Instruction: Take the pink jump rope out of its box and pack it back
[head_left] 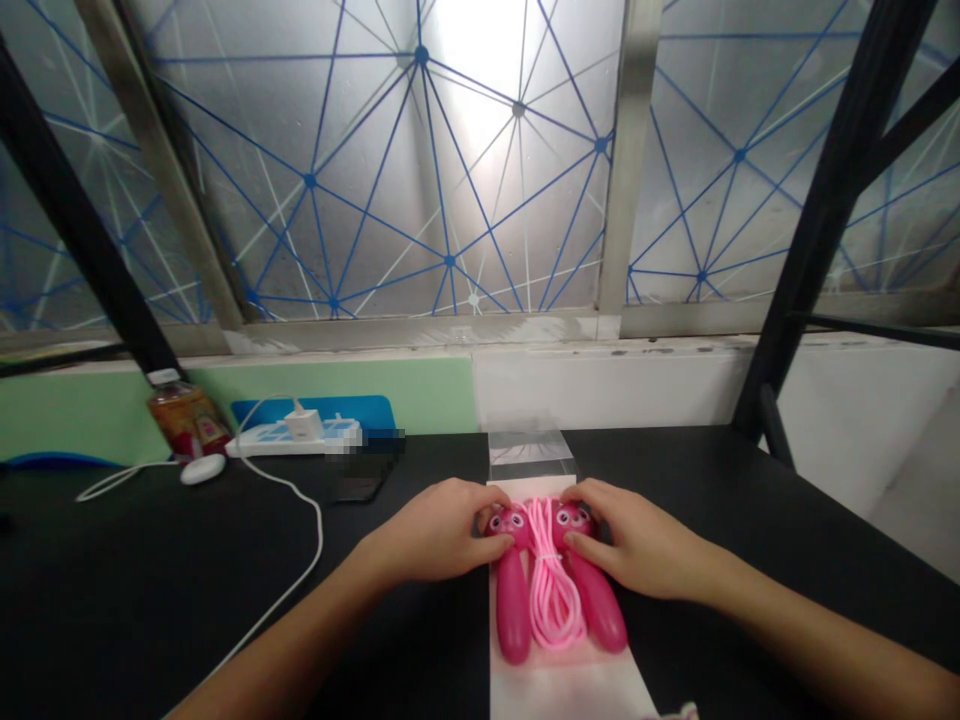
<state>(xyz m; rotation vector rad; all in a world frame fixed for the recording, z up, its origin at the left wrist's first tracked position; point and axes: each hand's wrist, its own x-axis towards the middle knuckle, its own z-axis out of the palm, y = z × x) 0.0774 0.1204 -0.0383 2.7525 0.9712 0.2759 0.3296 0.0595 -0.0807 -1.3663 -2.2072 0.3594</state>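
Passage over tabletop (pixel 750 500) at right; bottle (pixel 187 415), cable (pixel 320 528) obstruct left.

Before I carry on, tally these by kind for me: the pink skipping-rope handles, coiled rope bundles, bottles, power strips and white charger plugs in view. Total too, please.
Pink skipping-rope handles: 2
Coiled pink rope bundle: 1
Bottle: 1
Power strip: 1
White charger plug: 1
Total: 6

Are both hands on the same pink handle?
No, the left hand holds one pink handle, and the right hand holds the other handle.
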